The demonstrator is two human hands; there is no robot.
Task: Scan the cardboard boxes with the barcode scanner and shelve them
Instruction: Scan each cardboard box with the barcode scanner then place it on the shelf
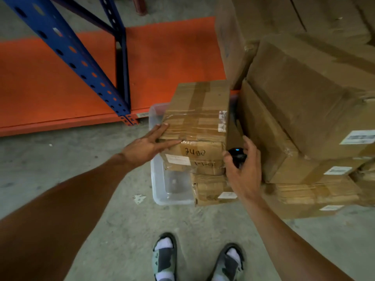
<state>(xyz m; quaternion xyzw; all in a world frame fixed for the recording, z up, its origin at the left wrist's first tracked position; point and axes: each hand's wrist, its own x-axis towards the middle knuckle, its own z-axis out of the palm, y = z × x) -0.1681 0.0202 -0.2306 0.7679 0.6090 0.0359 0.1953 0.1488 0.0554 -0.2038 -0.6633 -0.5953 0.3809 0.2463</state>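
A taped cardboard box (199,116) with "7490" handwritten on its near face lies on top of other boxes in a clear plastic bin (162,185). My left hand (149,146) rests flat, fingers spread, against the box's near left corner. My right hand (244,169) holds a black barcode scanner (237,156) with a small blue light, just right of the box's near face. A white label (178,159) sits on that near face, and two more labels (222,121) are on the top right edge.
An orange shelf deck (60,88) with a blue rack upright (67,49) lies low at the left. Large labelled cardboard boxes (300,110) are stacked at the right. My sandalled feet (194,260) stand on the grey concrete floor.
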